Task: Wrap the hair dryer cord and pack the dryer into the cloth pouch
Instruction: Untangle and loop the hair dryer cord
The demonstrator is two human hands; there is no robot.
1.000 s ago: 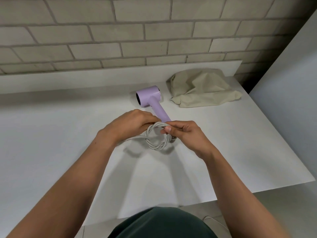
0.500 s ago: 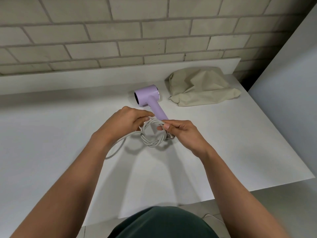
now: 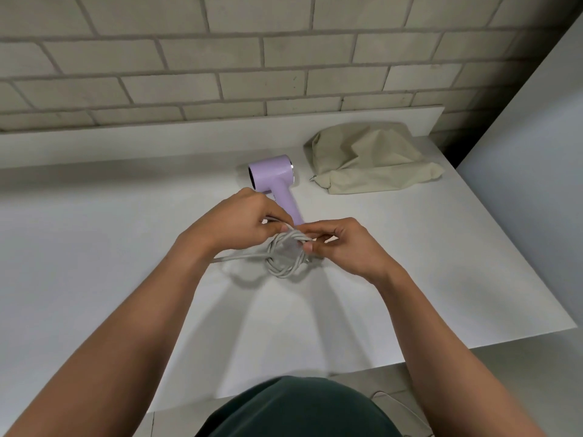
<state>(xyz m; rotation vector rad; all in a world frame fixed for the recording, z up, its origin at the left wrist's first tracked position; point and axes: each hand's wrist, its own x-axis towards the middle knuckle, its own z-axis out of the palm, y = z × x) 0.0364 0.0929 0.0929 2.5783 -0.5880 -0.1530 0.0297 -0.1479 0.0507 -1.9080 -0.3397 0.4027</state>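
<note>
A lilac hair dryer (image 3: 277, 184) lies on the white table (image 3: 94, 263), its handle pointing toward me. Its grey cord (image 3: 284, 263) is wound into a small coil just below the handle's end. My left hand (image 3: 239, 222) pinches a free strand of the cord at the coil's top left. My right hand (image 3: 344, 244) grips the coil's right side between thumb and fingers. A loose length of cord trails left under my left wrist. The beige cloth pouch (image 3: 372, 162) lies crumpled at the back right, beside the dryer's head.
A brick wall (image 3: 220, 58) with a low white ledge runs behind the table. A grey panel (image 3: 530, 152) stands to the right. The table's front edge is close to my body, with floor and a thin cable below it.
The coil has grown tighter with another turn of cord laid on. Both hands shifted slightly up toward the dryer's handle, and the loose trailing length at the left is shorter.
</note>
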